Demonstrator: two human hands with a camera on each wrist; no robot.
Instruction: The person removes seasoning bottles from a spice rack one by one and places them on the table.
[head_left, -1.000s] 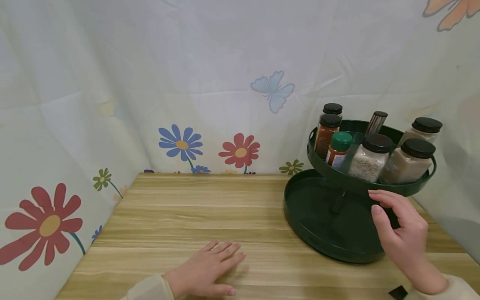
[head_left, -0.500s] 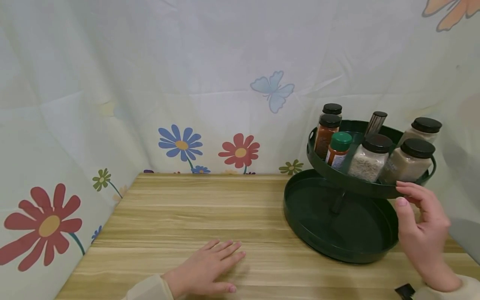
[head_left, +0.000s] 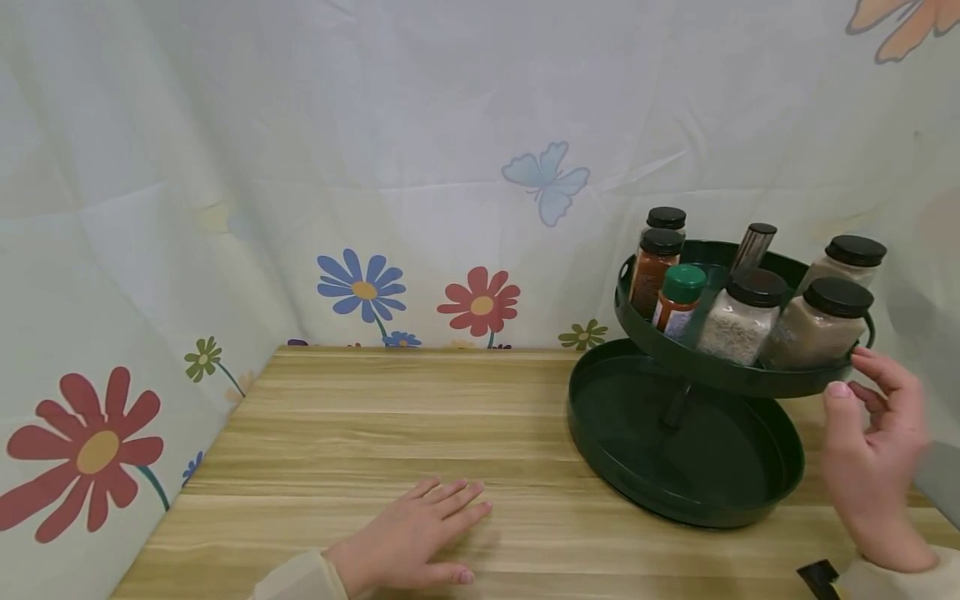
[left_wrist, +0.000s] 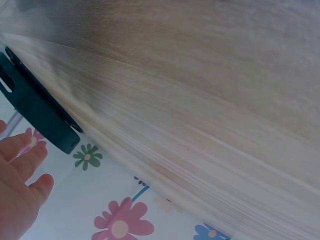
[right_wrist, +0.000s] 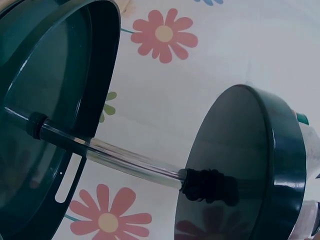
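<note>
Dark-green, round two-tier stand (head_left: 677,406); left hand (head_left: 408,540) flat, fingers spread; right hand (head_left: 877,454) loosely bent, empty, near upper tray (head_left: 720,372).

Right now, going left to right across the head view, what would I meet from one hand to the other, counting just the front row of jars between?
Left hand → green-capped jar → jar of pale speckled contents → jar of tan contents → right hand.

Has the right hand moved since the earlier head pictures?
Yes, to the right: it overlapped the lower tray's right side earlier; now the right hand is beyond that edge.
</note>
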